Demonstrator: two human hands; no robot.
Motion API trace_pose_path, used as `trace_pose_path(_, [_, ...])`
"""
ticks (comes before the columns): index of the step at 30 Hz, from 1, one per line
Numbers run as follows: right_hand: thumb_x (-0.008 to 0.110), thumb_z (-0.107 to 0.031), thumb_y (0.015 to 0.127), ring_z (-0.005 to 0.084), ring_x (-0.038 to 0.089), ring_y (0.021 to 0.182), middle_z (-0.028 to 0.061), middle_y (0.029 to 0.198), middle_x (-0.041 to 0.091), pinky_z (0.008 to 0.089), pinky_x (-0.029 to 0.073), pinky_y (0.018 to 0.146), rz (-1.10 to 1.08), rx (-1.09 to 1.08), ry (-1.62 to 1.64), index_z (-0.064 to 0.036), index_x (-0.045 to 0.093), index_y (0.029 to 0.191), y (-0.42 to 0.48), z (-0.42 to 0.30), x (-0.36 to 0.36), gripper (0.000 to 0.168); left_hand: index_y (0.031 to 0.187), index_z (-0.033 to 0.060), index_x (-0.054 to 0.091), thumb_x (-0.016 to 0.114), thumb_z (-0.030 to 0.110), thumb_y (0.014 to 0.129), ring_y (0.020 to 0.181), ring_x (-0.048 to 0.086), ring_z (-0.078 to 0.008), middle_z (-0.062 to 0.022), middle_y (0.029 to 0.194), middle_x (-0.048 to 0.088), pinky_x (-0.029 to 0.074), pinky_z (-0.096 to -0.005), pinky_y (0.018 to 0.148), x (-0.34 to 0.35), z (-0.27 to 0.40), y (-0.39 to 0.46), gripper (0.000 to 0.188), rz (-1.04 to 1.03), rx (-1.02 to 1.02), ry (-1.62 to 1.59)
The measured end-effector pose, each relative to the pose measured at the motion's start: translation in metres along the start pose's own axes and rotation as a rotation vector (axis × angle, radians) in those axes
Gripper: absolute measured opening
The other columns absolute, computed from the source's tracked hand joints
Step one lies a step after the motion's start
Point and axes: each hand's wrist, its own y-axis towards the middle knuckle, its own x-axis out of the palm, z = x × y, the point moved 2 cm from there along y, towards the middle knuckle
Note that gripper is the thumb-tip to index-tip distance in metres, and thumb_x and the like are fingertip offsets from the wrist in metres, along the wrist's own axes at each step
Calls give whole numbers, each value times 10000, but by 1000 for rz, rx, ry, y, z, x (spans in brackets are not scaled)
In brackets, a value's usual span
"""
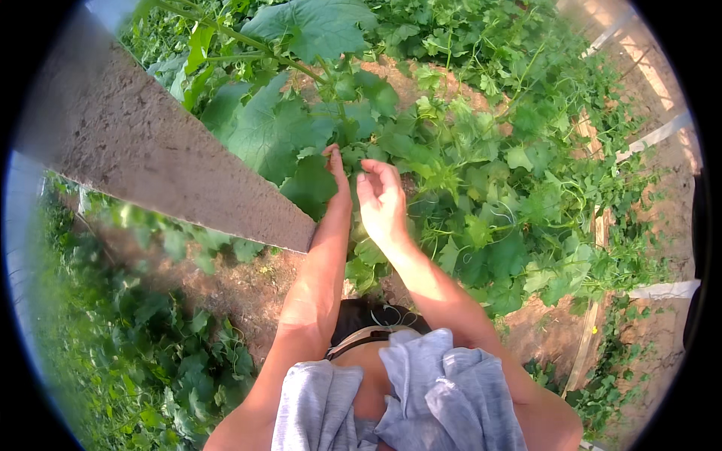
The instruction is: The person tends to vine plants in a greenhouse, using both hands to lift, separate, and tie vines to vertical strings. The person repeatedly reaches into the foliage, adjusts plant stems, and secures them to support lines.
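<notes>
Both of my hands reach forward into green, cucurbit-like vines with lobed leaves and curling tendrils. My left hand (337, 168) is seen edge-on beside a leaf (307, 180) that hides part of its fingers; whether it grips anything does not show. To its right, my right hand (384, 197) is turned with the thumb side up. Its fingers are curled, a small gap parts thumb and forefinger, and I see nothing held there. Just beyond the hands rises a leafy shoot (343, 107), joined to a thick green stem (242, 38) with broad leaves (271, 132).
A rough grey concrete-like post (169, 146) slants in from the upper left, its narrow end against my left forearm. Dense vines (524, 225) spread to the right, bordered by a wooden strip (601, 231) and pale crosspieces (663, 290). More foliage (169, 361) grows lower left beside bare soil (254, 293).
</notes>
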Motion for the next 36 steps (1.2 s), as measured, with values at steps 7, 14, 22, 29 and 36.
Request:
trace_pose_path(7, [631,-251,900,229,671,699,176,868,689,364,531,658,-270,189,-686,36,626,1117,38,93,-11,360,1137,24,641,615,265,954,992,615,-190,-79,1067,675,469,-318,878,2,-31,-34,303,-159,31,25])
trace_pose_path(14, [513,-119,968,170,667,707,137,867,692,291,532,586,-481,445,-356,72,617,1103,33,89,-37,256,1137,19,635,581,289,977,1007,590,-157,-69,1047,667,438,-293,915,-10,26,-59,319,-364,-308,-140])
trace_pose_path(22, [553,-129,934,269,675,758,194,977,678,375,534,665,-415,299,-490,60,608,1124,31,95,-59,274,1089,12,660,588,256,974,983,607,-151,-74,1045,693,445,-289,901,-11,32,-63,280,-432,-278,-147])
trace_pose_path(29, [605,-249,892,409,657,880,215,925,689,461,504,781,-459,178,-627,-1,659,1003,22,47,-71,277,1022,44,688,595,231,951,949,634,-195,-77,1003,698,465,-326,854,-5,61,-69,220,-446,21,203])
trace_pose_path(36, [535,-227,868,439,639,848,238,886,671,482,511,781,-593,213,-711,-39,674,955,22,49,-78,249,1032,58,694,592,301,941,957,628,-237,-80,1008,695,461,-359,880,-6,65,-64,279,-522,210,426])
